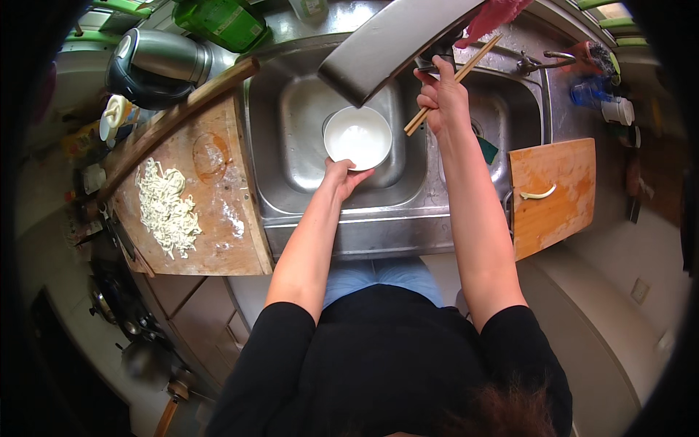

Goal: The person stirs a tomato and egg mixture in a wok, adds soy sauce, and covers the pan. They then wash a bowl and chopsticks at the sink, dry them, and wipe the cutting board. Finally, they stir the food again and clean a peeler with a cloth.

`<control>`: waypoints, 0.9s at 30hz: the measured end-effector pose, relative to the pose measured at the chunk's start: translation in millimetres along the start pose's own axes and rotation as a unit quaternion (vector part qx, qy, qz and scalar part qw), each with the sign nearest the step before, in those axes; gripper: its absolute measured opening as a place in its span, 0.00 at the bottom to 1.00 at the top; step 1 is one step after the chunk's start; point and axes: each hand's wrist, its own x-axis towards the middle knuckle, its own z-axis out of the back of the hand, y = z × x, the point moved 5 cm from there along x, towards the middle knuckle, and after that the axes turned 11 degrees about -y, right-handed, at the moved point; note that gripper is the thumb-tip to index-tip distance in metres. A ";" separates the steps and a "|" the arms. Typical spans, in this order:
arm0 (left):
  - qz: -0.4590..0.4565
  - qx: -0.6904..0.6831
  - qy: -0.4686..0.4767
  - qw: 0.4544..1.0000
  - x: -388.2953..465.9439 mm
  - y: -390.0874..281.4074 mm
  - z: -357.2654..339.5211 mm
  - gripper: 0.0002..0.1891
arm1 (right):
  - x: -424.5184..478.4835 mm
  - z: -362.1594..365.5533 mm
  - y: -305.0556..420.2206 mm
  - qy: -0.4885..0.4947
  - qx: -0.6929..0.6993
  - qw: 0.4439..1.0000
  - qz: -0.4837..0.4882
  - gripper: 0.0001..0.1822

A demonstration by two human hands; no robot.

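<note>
A white bowl [358, 138] is in my left hand [346, 177], held by its near rim over the left basin of a steel double sink [349, 218]. My right hand [446, 98] grips a pair of wooden chopsticks [418, 121], which slant over the divider between the basins. Its fingertips reach up to the lever of the faucet [396, 46], whose broad metal spout hangs over the left basin. Whether water is running cannot be told. Cut noodles [168, 210] lie heaped on a floured wooden board [229, 164] to the left.
A long rolling pin [175, 123] lies across the left board. Behind it stand an electric kettle [164, 63] and a green bottle [224, 24]. A smaller cutting board [557, 218] with a pale curved piece [539, 193] overlaps the sink's right end. A green scouring pad [487, 150] is in the right basin.
</note>
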 end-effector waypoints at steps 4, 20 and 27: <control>0.001 -0.004 -0.006 1.000 13.6 9.6 -10.5 0.38 | 0.8 9.6 2.1 0.029 -0.033 0.999 -0.001 0.19; -0.056 0.049 -0.003 0.997 -29.8 -21.2 -17.7 0.45 | -93.3 141.8 -70.1 0.071 -0.373 0.912 0.158 0.21; -0.116 -0.001 -0.003 0.993 -81.8 -43.6 2.4 0.42 | -89.4 100.4 -110.2 0.101 -0.273 0.948 -0.129 0.18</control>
